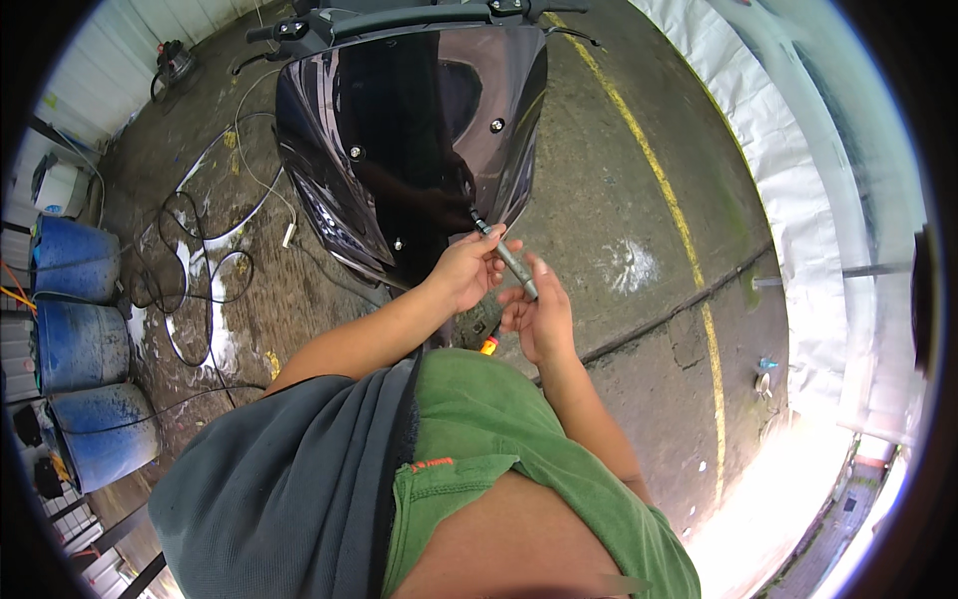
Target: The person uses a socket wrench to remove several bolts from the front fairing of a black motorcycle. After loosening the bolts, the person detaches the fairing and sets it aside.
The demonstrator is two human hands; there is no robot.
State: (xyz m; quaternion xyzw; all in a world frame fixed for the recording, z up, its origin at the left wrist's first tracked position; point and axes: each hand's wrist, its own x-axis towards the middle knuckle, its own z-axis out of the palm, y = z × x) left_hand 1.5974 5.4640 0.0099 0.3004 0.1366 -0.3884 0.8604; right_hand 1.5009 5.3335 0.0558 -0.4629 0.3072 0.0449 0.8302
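Note:
My left hand (469, 272) pinches a slim grey rod-shaped tool (512, 264) near its dark, narrow tip. The tip points up and to the left, in front of a motor scooter's glossy dark windscreen (399, 100). My right hand (541, 314) has its fingers around the tool's near end. Round bolt heads show on the windscreen, one of them a bolt (497, 126) at the upper right. Whether the tip touches the scooter I cannot tell. Just below my hands, a thing with a red and yellow end (489, 345) shows close to my green shirt.
Handlebars (289, 30) with levers stand at the far end of the scooter. Black hose (165, 290) and a pale cable lie looped over the wet floor on the left. Blue barrels (85, 344) line the left wall. White sheeting (798, 200) hangs along the right side.

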